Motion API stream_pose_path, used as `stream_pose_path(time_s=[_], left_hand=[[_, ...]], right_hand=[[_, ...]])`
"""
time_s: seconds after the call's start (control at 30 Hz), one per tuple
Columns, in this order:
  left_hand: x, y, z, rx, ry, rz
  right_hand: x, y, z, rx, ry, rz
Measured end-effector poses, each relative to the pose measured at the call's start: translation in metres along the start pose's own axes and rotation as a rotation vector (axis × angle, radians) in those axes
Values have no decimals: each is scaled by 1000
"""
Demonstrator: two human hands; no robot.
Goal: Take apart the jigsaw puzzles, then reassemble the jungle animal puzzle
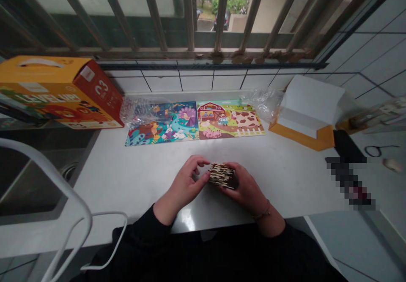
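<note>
A stack of thin puzzle pieces (221, 175) is between my hands, just over the white counter. My right hand (248, 189) is wrapped round its right side. At its left edge, my left hand (187, 181) touches the stack with the thumb, the fingers curved and apart from it. Beyond the hands lie two picture sheets side by side: a blue-green forest scene (171, 125) on the left and a farm scene with a barn and a cow (230, 123) on the right.
A yellow and red box (98, 91) stands at the left by the sink (28, 184). Clear plastic wrap (139, 109) lies beside it. An open white and orange box (301, 136) sits at the right. A white cable (85, 218) hangs at the front left.
</note>
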State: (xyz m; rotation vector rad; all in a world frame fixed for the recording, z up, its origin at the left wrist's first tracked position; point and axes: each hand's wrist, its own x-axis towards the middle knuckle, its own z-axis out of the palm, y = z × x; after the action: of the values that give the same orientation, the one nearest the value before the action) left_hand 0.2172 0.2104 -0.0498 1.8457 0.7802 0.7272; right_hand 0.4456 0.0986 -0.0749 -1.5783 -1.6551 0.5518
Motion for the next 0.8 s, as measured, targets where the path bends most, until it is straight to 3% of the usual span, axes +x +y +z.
stream_pose_path(time_s=[0.17, 0.43, 0.57, 0.8], left_hand=[[0, 4, -11, 91, -117, 27], [-1, -2, -9, -53, -128, -51], [-3, -1, -19, 8, -182, -86], [-6, -13, -33, 362, -255, 142]], right_hand=[[0, -1, -1, -15, 8, -5], [0, -1, -3, 4, 1, 4], [-1, 0, -2, 10, 5, 7], [0, -1, -2, 10, 6, 2]])
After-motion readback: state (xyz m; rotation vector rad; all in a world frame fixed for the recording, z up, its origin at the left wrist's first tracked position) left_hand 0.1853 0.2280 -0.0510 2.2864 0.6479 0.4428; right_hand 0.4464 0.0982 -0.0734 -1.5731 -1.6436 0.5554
